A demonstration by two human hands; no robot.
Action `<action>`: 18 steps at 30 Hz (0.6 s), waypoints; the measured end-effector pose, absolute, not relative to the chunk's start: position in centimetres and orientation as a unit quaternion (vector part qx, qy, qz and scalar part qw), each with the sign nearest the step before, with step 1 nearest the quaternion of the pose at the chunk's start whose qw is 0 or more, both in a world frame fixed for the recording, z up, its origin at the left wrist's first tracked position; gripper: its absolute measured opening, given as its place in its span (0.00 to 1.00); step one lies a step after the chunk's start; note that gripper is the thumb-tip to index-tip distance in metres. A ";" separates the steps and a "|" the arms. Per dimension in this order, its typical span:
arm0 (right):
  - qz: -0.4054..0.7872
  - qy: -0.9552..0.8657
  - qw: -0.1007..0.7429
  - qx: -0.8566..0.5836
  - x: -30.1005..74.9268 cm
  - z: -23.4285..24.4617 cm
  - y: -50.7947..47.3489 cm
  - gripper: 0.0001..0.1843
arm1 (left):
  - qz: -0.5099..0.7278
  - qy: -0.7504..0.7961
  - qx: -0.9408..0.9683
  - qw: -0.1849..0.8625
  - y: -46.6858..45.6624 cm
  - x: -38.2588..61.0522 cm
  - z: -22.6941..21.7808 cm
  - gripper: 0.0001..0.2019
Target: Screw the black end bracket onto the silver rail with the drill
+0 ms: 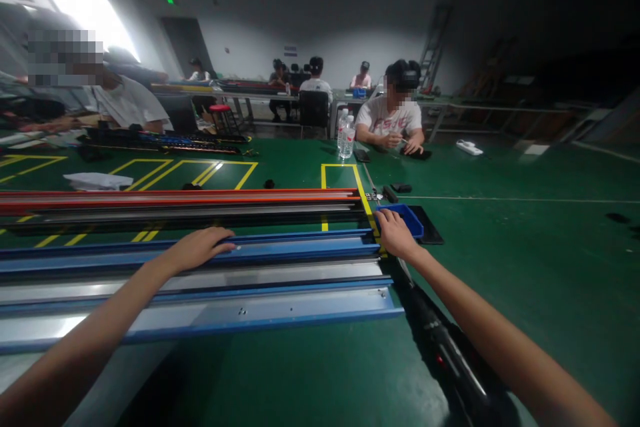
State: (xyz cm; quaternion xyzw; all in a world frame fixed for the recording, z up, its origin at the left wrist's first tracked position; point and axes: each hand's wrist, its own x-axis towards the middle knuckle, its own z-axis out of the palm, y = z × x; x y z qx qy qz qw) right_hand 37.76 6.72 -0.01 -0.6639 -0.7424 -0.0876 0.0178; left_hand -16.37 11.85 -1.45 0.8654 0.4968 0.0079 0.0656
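Observation:
My left hand (200,248) lies over the far blue metal rail (300,240), its fingers stretched along the top edge and the thumb apart; it holds nothing visible. At the right end of the rails, my right hand (396,235) is at the left side of a small blue tray (411,220). Its fingers are bent and close together, with the tips partly hidden, so anything between them cannot be made out. A nearer blue rail (320,307) with small holes lies parallel to the first. Below my right forearm lies a black power screwdriver (450,353).
Red-edged rail (250,195) and black rail (280,209) lie beyond the blue ones. Water bottles (347,137) stand near a co-worker (393,110) across the green table (525,267). A black mat (431,225) lies under the tray. Another person (130,107) works at left.

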 end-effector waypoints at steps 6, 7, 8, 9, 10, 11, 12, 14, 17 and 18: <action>-0.086 -0.735 -0.001 -0.672 39.1 0.1 5.9 0.37 | 0.020 0.522 0.849 0.076 13.2 -20.1 -1.9 0.37; -0.087 -0.734 -0.003 -0.674 39.3 0.1 5.8 0.38 | 0.020 0.529 0.845 0.078 13.3 -20.9 -2.0 0.38; -0.088 -0.732 -0.004 -0.675 39.3 0.1 5.8 0.38 | 0.020 0.538 0.839 0.078 13.3 -21.6 -2.0 0.39; -0.090 -0.730 -0.004 -0.678 39.3 0.2 5.8 0.37 | 0.018 0.541 0.837 0.081 13.3 -22.2 -2.0 0.41; -0.093 -0.726 -0.002 -0.681 39.2 0.3 5.8 0.35 | 0.019 0.545 0.834 0.082 13.2 -22.7 -2.0 0.41; -0.097 -0.722 0.001 -0.685 39.0 0.4 5.8 0.34 | 0.022 0.548 0.832 0.083 13.0 -23.0 -2.0 0.42; -0.101 -0.718 0.006 -0.689 38.7 0.6 5.7 0.32 | 0.025 0.549 0.831 0.084 12.9 -23.2 -2.0 0.41; -0.107 -0.716 0.016 -0.690 37.8 1.1 5.7 0.28 | 0.029 0.552 0.829 0.087 12.6 -23.1 -2.0 0.40; -0.091 -0.751 0.021 -0.654 35.7 2.0 5.6 0.23 | 0.029 0.552 0.828 0.096 12.6 -21.9 -1.8 0.37; -0.076 -0.772 0.017 -0.631 34.9 2.3 5.7 0.23 | 0.028 0.549 0.829 0.100 12.7 -21.2 -1.8 0.36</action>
